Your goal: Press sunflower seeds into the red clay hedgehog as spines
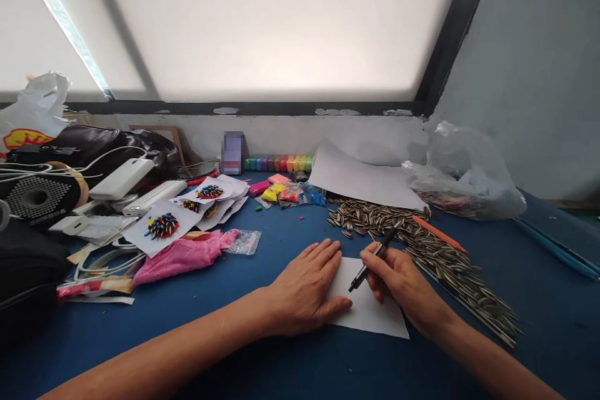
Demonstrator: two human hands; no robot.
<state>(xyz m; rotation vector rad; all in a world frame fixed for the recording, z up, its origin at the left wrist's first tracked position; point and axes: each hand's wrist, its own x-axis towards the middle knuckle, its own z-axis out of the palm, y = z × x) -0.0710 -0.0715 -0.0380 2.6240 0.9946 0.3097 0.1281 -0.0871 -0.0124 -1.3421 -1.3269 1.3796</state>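
A small white sheet of paper (375,315) lies on the blue tabletop in front of me. My left hand (309,290) rests flat across its left side, fingers stretched forward and thumb out on the sheet. Over the sheet's right part, my right hand (394,275) grips a black pen (377,256) that slants down to the left. I cannot tell whether its tip touches the paper. Just beyond and right of the right hand spreads a pile of striped sunflower seeds (445,269), with an orange stick-like tool (440,234) lying across it.
Paper cards with coloured seeds (162,225) and a pink cloth (182,256) lie left. Coloured clay packets (300,194) sit at the back centre. Larger white paper (360,175) and a plastic bag (473,181) stand behind the seeds. Chargers, cables and a speaker-like object (37,197) crowd the far left.
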